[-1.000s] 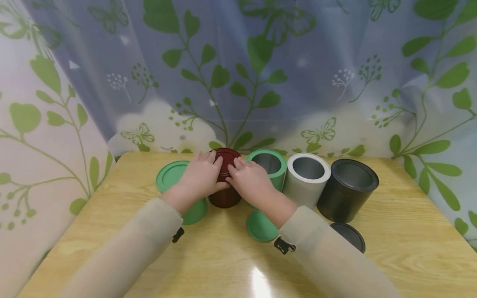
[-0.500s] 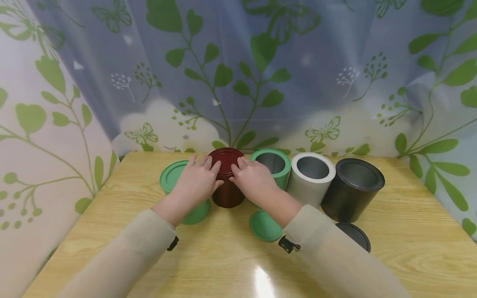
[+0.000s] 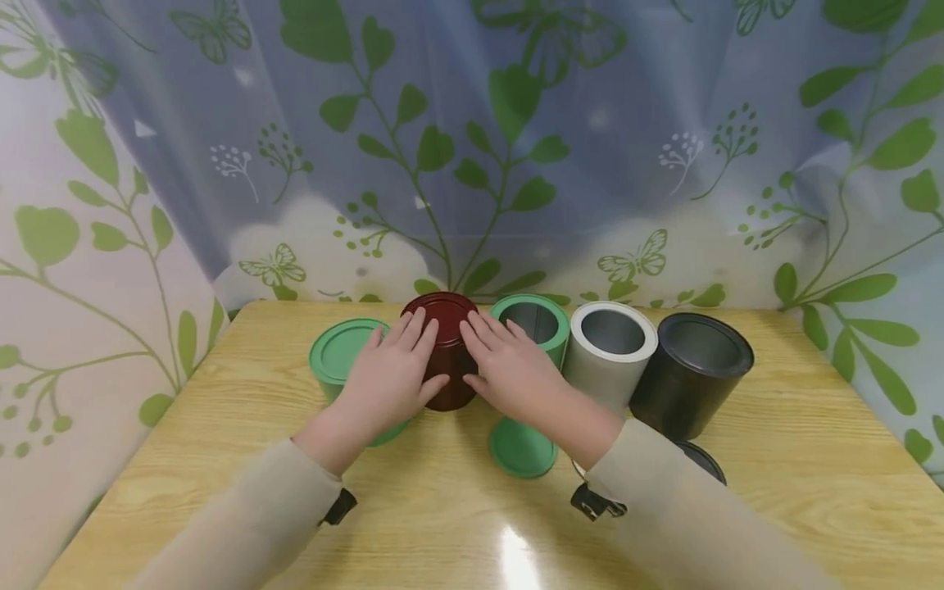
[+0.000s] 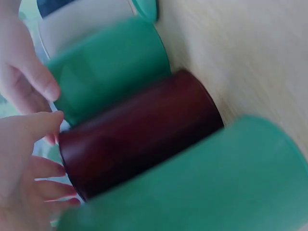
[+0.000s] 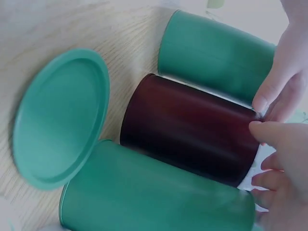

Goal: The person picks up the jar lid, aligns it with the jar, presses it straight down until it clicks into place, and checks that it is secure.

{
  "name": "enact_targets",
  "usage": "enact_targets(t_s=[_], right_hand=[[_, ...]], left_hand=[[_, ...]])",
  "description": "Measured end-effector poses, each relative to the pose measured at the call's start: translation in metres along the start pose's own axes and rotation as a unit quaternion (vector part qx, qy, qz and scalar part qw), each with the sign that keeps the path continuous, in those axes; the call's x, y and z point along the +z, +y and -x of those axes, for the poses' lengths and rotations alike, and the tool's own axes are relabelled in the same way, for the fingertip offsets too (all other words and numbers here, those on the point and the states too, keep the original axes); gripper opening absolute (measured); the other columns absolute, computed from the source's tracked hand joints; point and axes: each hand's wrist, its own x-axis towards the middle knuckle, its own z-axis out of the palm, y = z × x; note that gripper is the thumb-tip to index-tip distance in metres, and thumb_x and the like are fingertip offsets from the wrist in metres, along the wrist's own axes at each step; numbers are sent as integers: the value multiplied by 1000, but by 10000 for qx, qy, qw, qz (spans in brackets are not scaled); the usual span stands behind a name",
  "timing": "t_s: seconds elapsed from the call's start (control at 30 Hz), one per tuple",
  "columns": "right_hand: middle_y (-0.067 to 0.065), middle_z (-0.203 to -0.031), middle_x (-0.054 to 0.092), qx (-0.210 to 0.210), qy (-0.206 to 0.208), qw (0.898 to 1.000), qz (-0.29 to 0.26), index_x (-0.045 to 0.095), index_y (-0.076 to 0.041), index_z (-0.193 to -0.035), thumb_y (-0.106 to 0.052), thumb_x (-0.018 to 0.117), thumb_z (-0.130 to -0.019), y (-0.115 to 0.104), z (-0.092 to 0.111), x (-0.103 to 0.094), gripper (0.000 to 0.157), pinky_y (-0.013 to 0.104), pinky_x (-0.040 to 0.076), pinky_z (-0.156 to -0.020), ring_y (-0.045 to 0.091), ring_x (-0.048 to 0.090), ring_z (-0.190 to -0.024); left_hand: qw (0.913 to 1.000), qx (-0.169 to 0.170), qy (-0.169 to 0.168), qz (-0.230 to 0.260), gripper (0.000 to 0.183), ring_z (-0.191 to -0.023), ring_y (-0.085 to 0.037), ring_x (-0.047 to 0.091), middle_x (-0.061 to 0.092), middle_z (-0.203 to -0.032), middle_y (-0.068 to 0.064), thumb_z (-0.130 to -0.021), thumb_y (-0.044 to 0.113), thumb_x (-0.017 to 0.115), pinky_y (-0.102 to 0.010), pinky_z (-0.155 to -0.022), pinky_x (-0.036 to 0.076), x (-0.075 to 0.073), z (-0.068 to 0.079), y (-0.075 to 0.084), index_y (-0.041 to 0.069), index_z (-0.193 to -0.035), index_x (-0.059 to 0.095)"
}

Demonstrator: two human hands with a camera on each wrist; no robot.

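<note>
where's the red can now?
Head view, just left of centre: the red can stands between the closed green can and the open green can, left hand and right hand at its top.

The head camera faces forward and down; two close, tilted wrist views share its red can [image 3: 448, 360] toward seven o'clock.

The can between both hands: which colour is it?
The can is dark red, clearest in the head view.

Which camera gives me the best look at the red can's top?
The head view: it looks down on the red can's top, though fingers hide part of its edge. Both wrist views show the can's side instead; the top faces away.
</note>
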Motion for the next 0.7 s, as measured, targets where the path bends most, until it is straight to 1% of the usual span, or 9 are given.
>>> enact_targets(t_s=[0.1, 0.2, 0.3, 0.37, 0.53, 0.6, 0.7], right_hand=[[13, -148, 31, -128, 50, 9998, -134, 34, -2, -144, -37, 57, -93, 3, 12, -4, 65, 44, 26, -108, 26, 27, -137], [14, -147, 33, -276, 171, 9990, -303, 36, -1, -143, -35, 59, -92, 6, 26, -6, 65, 44, 26, -108, 27, 27, -136], [17, -146, 34, -426, 318, 9975, -475, 38, 1, -141, -32, 62, -90, 9, 41, -6, 65, 45, 27, -107, 30, 27, -136], [18, -146, 34, -508, 377, 9966, -519, 39, 2, -140, -31, 64, -89, 11, 50, -5, 65, 46, 28, -106, 32, 27, -135], [19, -144, 35, -600, 370, 9955, -630, 41, 3, -138, -32, 65, -88, 16, 71, 2, 66, 47, 30, -104, 32, 29, -134], [19, -144, 36, -577, 314, 9953, -717, 41, 4, -138, -31, 64, -89, 19, 79, 6, 65, 48, 31, -104, 32, 31, -133], [20, -141, 39, -536, 214, 9948, -844, 42, 5, -137, -30, 64, -89, 22, 88, 11, 63, 49, 33, -102, 34, 35, -131]], left_hand=[[9981, 374, 471, 123, 69, -128, -33, 40, 40, -141, -21, -87, 43, 63, -53, -98, 36, 0, 7, 8, -1, -136, 45], [9930, 721, 926, 162, 66, -125, -32, 44, 44, -138, -20, -85, 42, 65, -52, -95, 39, 1, 13, 16, -1, -133, 49], [9876, 1026, 1157, 290, 65, -124, -31, 45, 45, -137, -19, -84, 40, 67, -51, -95, 40, 2, 17, 25, 0, -132, 51], [9853, 1215, 1149, 365, 64, -125, -29, 44, 45, -138, -17, -84, 39, 67, -50, -96, 40, 2, 20, 31, 1, -132, 51], [9819, 1574, 842, 636, 62, -128, -28, 42, 43, -141, -15, -86, 40, 64, -48, -97, 40, 8, 26, 44, 3, -134, 50], [9815, 1645, 654, 733, 61, -127, -28, 42, 43, -141, -16, -87, 40, 63, -46, -96, 41, 13, 27, 48, 3, -134, 50], [9820, 1653, 329, 851, 61, -125, -28, 45, 44, -140, -16, -87, 41, 63, -45, -94, 43, 20, 28, 52, 3, -134, 50]])
